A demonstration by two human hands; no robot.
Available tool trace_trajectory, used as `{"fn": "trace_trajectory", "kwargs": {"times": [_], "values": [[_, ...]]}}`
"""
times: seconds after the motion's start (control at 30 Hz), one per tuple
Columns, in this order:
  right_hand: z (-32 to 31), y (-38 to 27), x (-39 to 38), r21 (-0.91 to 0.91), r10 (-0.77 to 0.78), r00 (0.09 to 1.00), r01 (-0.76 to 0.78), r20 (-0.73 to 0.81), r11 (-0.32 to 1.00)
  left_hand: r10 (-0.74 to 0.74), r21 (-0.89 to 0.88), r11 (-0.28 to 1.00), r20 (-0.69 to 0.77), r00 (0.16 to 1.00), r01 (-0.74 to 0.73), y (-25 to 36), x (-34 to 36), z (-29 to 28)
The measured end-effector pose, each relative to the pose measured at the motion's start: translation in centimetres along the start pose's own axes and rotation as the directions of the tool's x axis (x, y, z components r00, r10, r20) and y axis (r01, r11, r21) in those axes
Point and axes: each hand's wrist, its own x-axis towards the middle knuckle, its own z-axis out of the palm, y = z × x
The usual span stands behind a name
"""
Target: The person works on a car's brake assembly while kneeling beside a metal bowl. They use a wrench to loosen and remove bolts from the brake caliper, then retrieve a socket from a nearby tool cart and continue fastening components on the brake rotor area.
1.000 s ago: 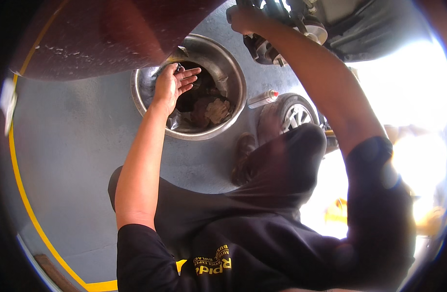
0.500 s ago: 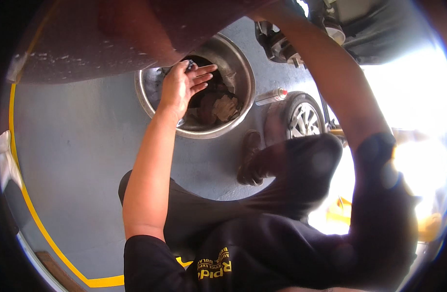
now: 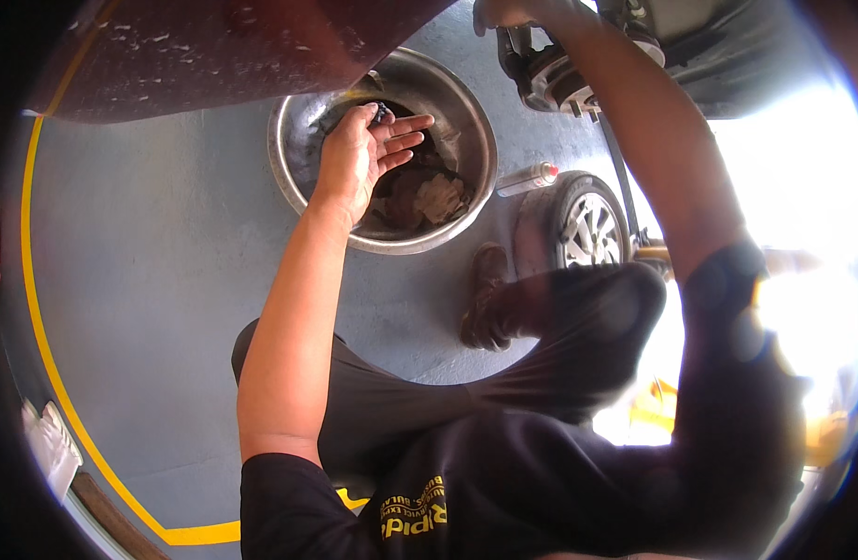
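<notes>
My left hand (image 3: 351,163) is over a round metal basin (image 3: 485,154), palm turned up. Its thumb and index finger pinch a small dark piece (image 3: 382,113), too small to name; the other fingers stretch out to the right. Crumpled rags (image 3: 440,198) lie in the basin. At the top edge my right hand (image 3: 515,13) is bent around the upper side of the brake assembly (image 3: 564,79). The frame edge cuts that hand off, so what its curled fingers hold is hidden. Wheel studs stick out below the brake disc.
A dark red car body panel (image 3: 233,56) hangs low at the upper left. A spray can (image 3: 528,179) lies beside a wheel with a tyre (image 3: 583,224), right of the basin. My shoe (image 3: 488,299) rests on the grey floor. A yellow line (image 3: 51,345) runs along the left.
The view has shifted slightly, and more of my right hand and the brake assembly shows at the top. My left hand keeps its pinch over the basin.
</notes>
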Motion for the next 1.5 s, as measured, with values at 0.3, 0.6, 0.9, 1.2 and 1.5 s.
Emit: {"fn": "trace_trajectory", "kwargs": {"times": [0.3, 0.6, 0.9, 1.2, 1.5], "values": [[-0.1, -0.7, 0.2, 0.012, -0.007, 0.999, 0.007, 0.037, 1.0, 0.014, -0.029, 0.999, 0.007, 1.0, -0.014, 0.1, -0.8, 1.1], [-0.4, -1.0, 1.0, 0.032, -0.003, 0.999, 0.002, 0.045, 0.999, 0.018, -0.031, 0.999, -0.012, 1.0, -0.019, -0.2, -2.0, 2.7], [0.4, -0.7, -0.2, 0.052, 0.031, 0.998, -0.034, 0.058, 0.998, 0.093, 0.014, 0.995, 0.082, 0.992, -0.094, -0.1, -3.9, 5.5], [0.6, -0.5, 0.1, 0.097, 0.068, 0.994, -0.076, 0.088, 0.992, 0.111, 0.089, 0.989, 0.081, 0.99, -0.118, 0.2, -6.9, 6.8], [2.5, 1.0, 3.7, -0.127, -0.039, 0.995, 0.051, 0.097, 0.991, 0.078, 0.06, 0.995, 0.008, 0.997, -0.078, 1.1, -4.3, 2.9]]}}
